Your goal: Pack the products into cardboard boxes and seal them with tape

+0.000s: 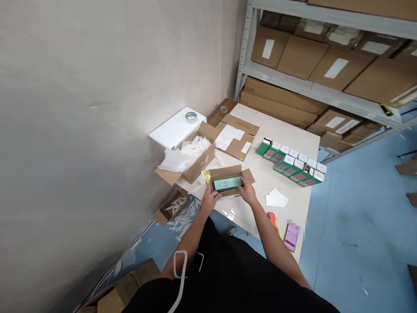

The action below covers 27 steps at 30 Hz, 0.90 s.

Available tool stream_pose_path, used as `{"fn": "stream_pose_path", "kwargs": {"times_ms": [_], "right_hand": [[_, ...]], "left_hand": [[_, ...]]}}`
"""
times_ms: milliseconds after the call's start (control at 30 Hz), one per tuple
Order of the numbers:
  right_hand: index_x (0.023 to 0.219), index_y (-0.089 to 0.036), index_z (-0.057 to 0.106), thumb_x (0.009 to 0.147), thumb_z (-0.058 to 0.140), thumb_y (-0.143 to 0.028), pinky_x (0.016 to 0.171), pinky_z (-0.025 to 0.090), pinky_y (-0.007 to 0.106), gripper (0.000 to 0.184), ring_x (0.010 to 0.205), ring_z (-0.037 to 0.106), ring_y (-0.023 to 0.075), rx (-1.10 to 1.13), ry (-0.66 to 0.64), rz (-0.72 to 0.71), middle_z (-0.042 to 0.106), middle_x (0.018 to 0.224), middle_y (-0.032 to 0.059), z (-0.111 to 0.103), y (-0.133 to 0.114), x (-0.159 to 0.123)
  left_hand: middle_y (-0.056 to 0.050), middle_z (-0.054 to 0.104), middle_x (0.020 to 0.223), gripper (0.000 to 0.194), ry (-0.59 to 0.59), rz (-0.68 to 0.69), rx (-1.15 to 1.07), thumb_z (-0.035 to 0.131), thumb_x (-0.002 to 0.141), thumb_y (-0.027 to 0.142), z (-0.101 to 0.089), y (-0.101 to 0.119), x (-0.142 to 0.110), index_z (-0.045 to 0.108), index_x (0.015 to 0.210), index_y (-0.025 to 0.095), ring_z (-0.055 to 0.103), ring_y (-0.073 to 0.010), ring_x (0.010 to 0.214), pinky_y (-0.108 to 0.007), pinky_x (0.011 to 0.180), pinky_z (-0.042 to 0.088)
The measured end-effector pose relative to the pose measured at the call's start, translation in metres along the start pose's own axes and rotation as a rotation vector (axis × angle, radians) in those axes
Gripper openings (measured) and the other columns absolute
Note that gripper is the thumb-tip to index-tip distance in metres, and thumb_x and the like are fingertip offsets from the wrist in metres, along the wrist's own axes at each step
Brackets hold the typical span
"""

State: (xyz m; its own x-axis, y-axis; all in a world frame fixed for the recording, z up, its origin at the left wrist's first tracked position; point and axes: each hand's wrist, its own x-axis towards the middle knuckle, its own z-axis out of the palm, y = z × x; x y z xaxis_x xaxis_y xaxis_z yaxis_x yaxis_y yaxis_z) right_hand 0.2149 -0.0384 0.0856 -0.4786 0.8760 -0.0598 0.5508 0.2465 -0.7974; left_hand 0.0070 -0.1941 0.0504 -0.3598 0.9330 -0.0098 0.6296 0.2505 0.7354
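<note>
Fingers of the left hand (209,201) close on the near left corner of a small open carton (224,171); those of the right hand (248,192) bend over its right end, with the thumb at the end of a green box (227,183); whether they pinch the box or the carton wall cannot be told. Between both sets of fingers, the green box lies lengthwise inside the carton; beneath them is a white table (257,178). Beyond the left fingers stands a larger open carton (202,165) filled with crumpled white paper (195,150); straight ahead of the fingers lies a flattened carton (243,148). Right of the right fingers, green boxes with white tops (289,161) stand in rows; nearer are a white paper piece (276,198) and, past the forearm, a phone (292,237). Farthest from the fingers, ahead and to the right, metal shelving (295,79) bears brown cartons (301,56).
</note>
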Motion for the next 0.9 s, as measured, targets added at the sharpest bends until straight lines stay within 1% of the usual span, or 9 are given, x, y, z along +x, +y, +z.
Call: {"fn": "stream_pose_path", "kwargs": {"times_ms": [100,200,267,367,433,533,633,800,900], "right_hand": [[0.147,-0.025,0.059,0.094,0.058,-0.032,0.127,0.031,0.049,0.053,0.154,0.037,0.0290,0.005,-0.054,-0.159,0.047,0.161,0.0087,0.019,-0.060,0.031],[0.137,-0.028,0.068,0.095,0.057,-0.025,0.128,0.028,0.050,0.044,0.156,0.033,0.0285,0.021,-0.185,-0.359,0.041,0.166,0.0054,0.048,-0.121,0.064],[0.123,-0.026,0.076,0.092,0.057,-0.019,0.129,0.024,0.050,0.037,0.158,0.029,0.0286,-0.003,-0.296,-0.490,0.039,0.167,0.0035,0.075,-0.156,0.088],[0.104,-0.021,0.082,0.086,0.057,-0.011,0.130,0.022,0.050,0.033,0.159,0.026,0.0291,-0.088,-0.442,-0.570,0.041,0.166,0.0040,0.123,-0.192,0.125],[0.093,-0.019,0.083,0.082,0.058,-0.008,0.130,0.019,0.052,0.029,0.159,0.024,0.0305,-0.166,-0.539,-0.561,0.046,0.162,0.0056,0.155,-0.204,0.147],[0.081,-0.018,0.082,0.076,0.065,-0.008,0.129,0.019,0.057,0.020,0.158,0.024,0.0363,-0.271,-0.658,-0.482,0.054,0.157,0.0082,0.197,-0.208,0.174],[0.088,-0.018,0.082,0.073,0.070,-0.008,0.126,0.024,0.062,0.022,0.157,0.024,0.0419,-0.306,-0.688,-0.390,0.058,0.153,0.0102,0.224,-0.204,0.190],[0.119,-0.015,0.075,0.071,0.063,-0.004,0.127,0.027,0.052,0.051,0.152,0.036,0.0352,-0.344,-0.652,-0.506,0.054,0.155,0.0124,0.236,-0.197,0.198],[0.110,-0.019,0.078,0.071,0.058,-0.003,0.128,0.026,0.050,0.047,0.152,0.036,0.0318,-0.353,-0.581,-0.512,0.054,0.156,0.0075,0.233,-0.197,0.197]], "left_hand": [[-0.010,0.038,0.167,0.028,0.089,-0.069,0.000,0.066,0.095,0.045,-0.031,-0.009,-0.012,0.073,0.084,0.020,0.045,-0.0389,0.146,-0.053,0.119,0.041],[-0.009,0.039,0.167,0.028,0.140,-0.113,0.020,0.066,0.095,0.044,-0.057,-0.020,-0.028,0.073,0.083,0.021,0.049,-0.0391,0.142,-0.052,0.117,0.043],[-0.009,0.039,0.167,0.027,0.158,-0.138,0.040,0.066,0.096,0.043,-0.070,-0.028,-0.039,0.073,0.082,0.021,0.049,-0.0384,0.142,-0.051,0.116,0.044],[-0.007,0.037,0.168,0.025,0.179,-0.172,0.072,0.066,0.095,0.040,-0.082,-0.040,-0.055,0.073,0.081,0.021,0.046,-0.0374,0.145,-0.050,0.116,0.045],[-0.006,0.036,0.169,0.023,0.198,-0.197,0.093,0.066,0.095,0.039,-0.087,-0.047,-0.063,0.073,0.081,0.022,0.043,-0.0371,0.149,-0.050,0.115,0.045],[-0.004,0.034,0.170,0.021,0.199,-0.208,0.107,0.066,0.094,0.038,-0.093,-0.055,-0.071,0.073,0.081,0.024,0.043,-0.0358,0.148,-0.049,0.114,0.046],[-0.006,0.035,0.169,0.022,0.174,-0.187,0.106,0.065,0.096,0.038,-0.098,-0.061,-0.075,0.073,0.081,0.023,0.049,-0.0345,0.144,-0.049,0.114,0.046],[-0.005,0.044,0.164,0.020,0.147,-0.179,0.075,0.067,0.095,0.039,-0.105,-0.067,-0.072,0.074,0.083,0.025,0.050,-0.0332,0.142,-0.049,0.115,0.045],[-0.007,0.047,0.162,0.017,0.151,-0.168,0.021,0.068,0.094,0.037,-0.106,-0.068,-0.065,0.075,0.084,0.024,0.049,-0.0356,0.142,-0.052,0.113,0.046]]}}
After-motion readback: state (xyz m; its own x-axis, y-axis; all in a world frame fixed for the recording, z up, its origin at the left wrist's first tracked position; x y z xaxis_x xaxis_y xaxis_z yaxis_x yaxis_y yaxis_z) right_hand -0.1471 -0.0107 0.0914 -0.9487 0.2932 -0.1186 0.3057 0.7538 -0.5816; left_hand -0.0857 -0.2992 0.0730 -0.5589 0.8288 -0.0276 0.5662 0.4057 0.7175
